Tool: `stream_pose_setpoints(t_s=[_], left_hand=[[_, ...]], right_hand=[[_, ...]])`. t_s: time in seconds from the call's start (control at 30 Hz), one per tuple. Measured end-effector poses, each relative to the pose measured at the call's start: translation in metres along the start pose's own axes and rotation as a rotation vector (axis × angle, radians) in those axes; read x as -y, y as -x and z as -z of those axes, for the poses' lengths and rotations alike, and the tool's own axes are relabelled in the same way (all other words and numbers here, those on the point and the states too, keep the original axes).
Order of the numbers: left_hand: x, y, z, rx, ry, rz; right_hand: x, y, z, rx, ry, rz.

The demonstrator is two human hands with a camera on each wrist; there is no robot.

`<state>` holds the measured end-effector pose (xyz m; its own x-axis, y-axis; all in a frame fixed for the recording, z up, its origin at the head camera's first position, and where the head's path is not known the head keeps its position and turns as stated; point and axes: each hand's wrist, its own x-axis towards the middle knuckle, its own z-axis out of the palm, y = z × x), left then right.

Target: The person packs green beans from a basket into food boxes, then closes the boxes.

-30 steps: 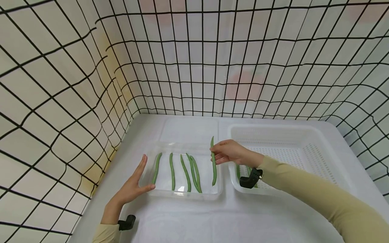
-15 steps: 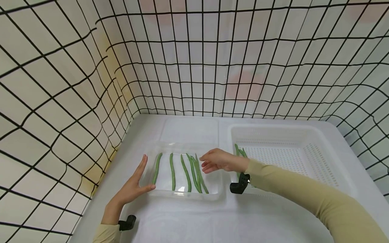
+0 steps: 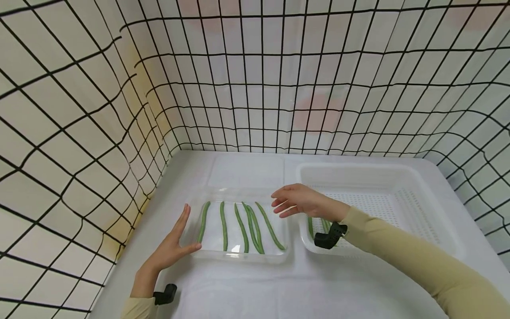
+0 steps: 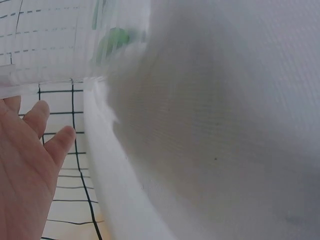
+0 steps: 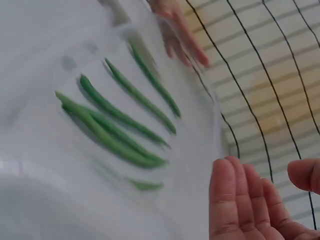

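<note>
Several green beans (image 3: pixel 241 227) lie lengthwise, roughly side by side, in a clear plastic tray (image 3: pixel 259 257). Two of them touch; the rightmost slants apart from the others. My left hand (image 3: pixel 171 243) rests at the tray's left end, thumb and fingers spread along its wall. Above the right end of the tray hovers my right hand (image 3: pixel 303 201), fingers relaxed and holding nothing. In the right wrist view the right hand's fingers (image 5: pixel 222 195) are extended, thumb apart, with the beans beyond. The left wrist view shows the left palm (image 4: pixel 22 170) beside the tray wall.
To the right stands a white perforated basket (image 3: pixel 370 173) with a few green beans (image 3: pixel 311 227) near its left side, partly hidden by the right wrist. Black wire mesh (image 3: pixel 255 88) encloses the back and sides of the white-covered table (image 3: pixel 239 292).
The right hand has lowered a green bean into the tray's right part, let go of it, and drawn back right toward the basket. The left hand stays at the tray's end.
</note>
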<state>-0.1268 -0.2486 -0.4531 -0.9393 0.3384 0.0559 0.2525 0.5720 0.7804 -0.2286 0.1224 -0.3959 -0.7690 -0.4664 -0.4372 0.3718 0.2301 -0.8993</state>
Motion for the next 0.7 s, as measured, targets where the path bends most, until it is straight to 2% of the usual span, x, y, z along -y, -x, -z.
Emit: stream_pose_setpoints(t_s=[0.17, 0.4, 0.57, 0.7], left_hand=[[0.000, 0.000, 0.001, -0.002, -0.005, 0.006], [0.001, 0.002, 0.001, 0.003, -0.001, 0.003], [0.001, 0.001, 0.001, 0.000, -0.009, -0.006], [-0.001, 0.000, 0.001, 0.000, -0.008, -0.008]], right_hand=[[0.000, 0.009, 0.041, -0.119, -0.009, 0.021], [-0.034, 0.018, 0.102, -0.199, -0.024, -0.061], [-0.060, 0.026, 0.130, -0.240, -0.030, -0.131], [-0.076, 0.030, 0.144, -0.259, -0.022, -0.184]])
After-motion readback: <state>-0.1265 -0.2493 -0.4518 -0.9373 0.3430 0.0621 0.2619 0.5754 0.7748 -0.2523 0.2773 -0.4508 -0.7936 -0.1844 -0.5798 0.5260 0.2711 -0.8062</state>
